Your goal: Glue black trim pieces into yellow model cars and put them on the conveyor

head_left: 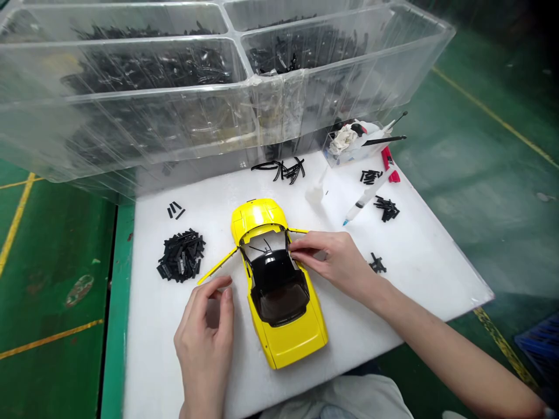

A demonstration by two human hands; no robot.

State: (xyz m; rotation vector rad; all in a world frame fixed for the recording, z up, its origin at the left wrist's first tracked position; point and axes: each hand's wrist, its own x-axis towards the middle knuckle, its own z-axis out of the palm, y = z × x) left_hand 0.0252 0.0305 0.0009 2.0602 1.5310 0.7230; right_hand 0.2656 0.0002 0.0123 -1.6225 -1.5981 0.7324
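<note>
A yellow model car with a black roof lies in the middle of the white work surface, both doors swung out. My right hand is at the car's right door opening, thumb and fingertips pinched together there. What the pinch holds, if anything, is too small to make out. Below the opened left door, my left hand rests beside the car, its curved fingers and thumb apart with nothing between them. Through the windshield opening, thin black wiper-like strips show.
Clear divided bins full of black parts stand behind. Piles of small black pieces lie left, with more black pieces right. Curved black strips, a syringe, a red tool and a small clear box sit farther back.
</note>
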